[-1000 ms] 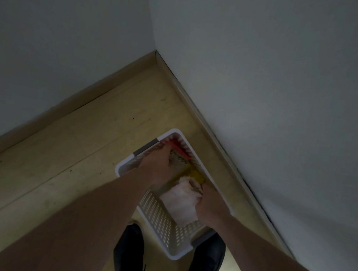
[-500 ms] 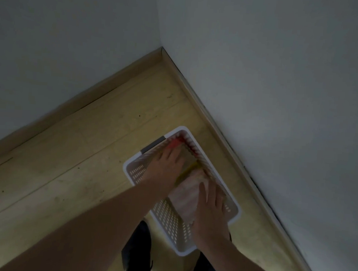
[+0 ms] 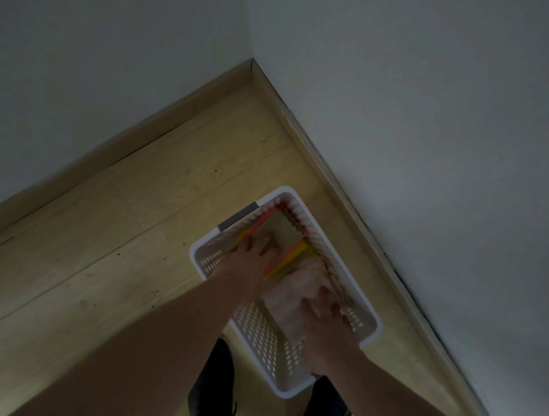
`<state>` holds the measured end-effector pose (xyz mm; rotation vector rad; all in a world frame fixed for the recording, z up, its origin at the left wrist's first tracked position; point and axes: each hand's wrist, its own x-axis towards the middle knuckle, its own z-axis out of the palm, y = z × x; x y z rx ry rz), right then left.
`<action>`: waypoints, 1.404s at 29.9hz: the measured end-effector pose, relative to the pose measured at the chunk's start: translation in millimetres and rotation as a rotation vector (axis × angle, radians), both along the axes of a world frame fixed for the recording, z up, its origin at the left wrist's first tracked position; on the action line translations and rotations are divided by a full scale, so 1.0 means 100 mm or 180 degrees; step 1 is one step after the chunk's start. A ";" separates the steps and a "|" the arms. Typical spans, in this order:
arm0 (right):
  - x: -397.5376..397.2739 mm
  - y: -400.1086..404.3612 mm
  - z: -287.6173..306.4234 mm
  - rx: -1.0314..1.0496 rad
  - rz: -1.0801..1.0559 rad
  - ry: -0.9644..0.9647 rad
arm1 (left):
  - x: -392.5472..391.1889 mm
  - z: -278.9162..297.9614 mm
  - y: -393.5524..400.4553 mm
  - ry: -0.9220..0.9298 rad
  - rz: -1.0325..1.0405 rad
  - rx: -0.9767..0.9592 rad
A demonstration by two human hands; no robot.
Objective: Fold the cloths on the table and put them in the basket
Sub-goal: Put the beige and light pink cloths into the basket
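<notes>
A white perforated basket (image 3: 258, 330) stands on the wooden floor near a room corner. Inside it lie a folded beige cloth with red and yellow edges (image 3: 286, 231) at the far end and a folded pale cloth (image 3: 293, 290) nearer me. My left hand (image 3: 250, 258) rests flat on the beige cloth with straight fingers. My right hand (image 3: 327, 322) lies flat on the pale cloth, fingers spread. Neither hand grips anything.
Two grey walls meet at the corner (image 3: 251, 60) with a wooden skirting board (image 3: 349, 193) close to the basket's right side. Dark shoes (image 3: 213, 388) stand just below the basket. Bare wooden floor (image 3: 101, 244) spreads to the left.
Both hands have gone from gripping the cloths to lying flat on them. The view has shifted, so the basket sits a little higher and more of the beige cloth shows.
</notes>
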<state>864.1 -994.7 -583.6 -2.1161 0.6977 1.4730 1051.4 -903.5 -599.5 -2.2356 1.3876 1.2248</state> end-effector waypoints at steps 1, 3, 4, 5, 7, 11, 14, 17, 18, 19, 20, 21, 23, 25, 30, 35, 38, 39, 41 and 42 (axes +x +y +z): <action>0.02 -0.01 -0.02 0.0030 0.0007 0.0069 | 0.01 -0.06 0.00 0.0016 -0.0039 0.0032; 0.06 -0.02 -0.08 0.0084 -0.0021 0.0151 | 0.04 -0.11 0.01 0.0047 0.0007 0.0135; 0.06 -0.02 -0.10 0.0102 -0.0039 0.0180 | 0.05 -0.10 -0.01 0.0053 -0.0011 0.0169; 0.08 -0.02 -0.12 0.0129 -0.0079 0.0189 | 0.07 -0.10 -0.01 0.0033 -0.0045 0.0166; 0.09 -0.03 -0.06 0.0099 -0.0118 0.0196 | 0.07 0.02 -0.04 -0.0028 -0.0155 0.0190; 0.08 -0.02 0.46 0.0082 -0.0199 -0.0017 | 0.05 0.47 0.03 -0.0036 -0.0163 0.0200; 0.09 -0.04 0.97 0.0122 -0.0293 -0.0179 | 0.09 0.94 0.14 0.0027 0.0009 0.0183; 0.09 -0.03 1.53 0.0208 -0.0458 -0.0288 | 0.05 1.48 0.31 0.0092 0.0286 0.0133; 0.09 -0.03 1.76 0.0224 -0.0511 -0.0387 | 0.04 1.67 0.37 0.0099 0.0311 0.0065; 0.15 -0.06 2.12 0.0228 -0.0650 -0.0392 | 0.06 2.04 0.39 0.0134 0.0431 0.0097; 0.11 -0.03 2.18 0.0268 -0.0728 -0.0433 | -0.02 2.13 0.43 0.0232 0.0490 0.0166; 0.12 -0.03 2.39 0.0253 -0.0764 -0.0540 | -0.05 2.37 0.43 0.0304 0.0545 0.0127; 0.14 -0.04 2.93 0.0238 -0.0966 -0.0625 | -0.09 3.02 0.47 0.0435 0.0804 -0.0037; 0.19 0.01 3.82 0.0243 -0.1070 -0.0635 | -0.12 3.93 0.62 0.0568 0.0942 -0.0100; 0.07 0.21 5.25 0.0115 -0.1116 -0.0924 | -0.29 5.43 0.97 0.0542 0.1146 -0.0413; -0.09 0.45 6.16 0.0104 -0.1153 -0.1212 | -0.46 6.46 1.24 0.0417 0.1352 -0.0648; -0.29 0.62 6.64 0.0157 -0.1103 -0.1583 | -0.76 7.10 1.48 0.0300 0.1504 -0.0746; -0.31 0.57 6.64 0.0121 -0.1217 -0.1609 | -0.79 7.10 1.45 0.0317 0.1544 -0.0755; -0.41 0.63 6.86 0.0217 -0.1116 -0.1803 | -1.03 7.43 1.62 0.0113 0.1756 -0.0860; -0.43 0.60 6.89 0.0263 -0.1089 -0.1855 | -1.14 7.53 1.65 0.0118 0.1809 -0.0890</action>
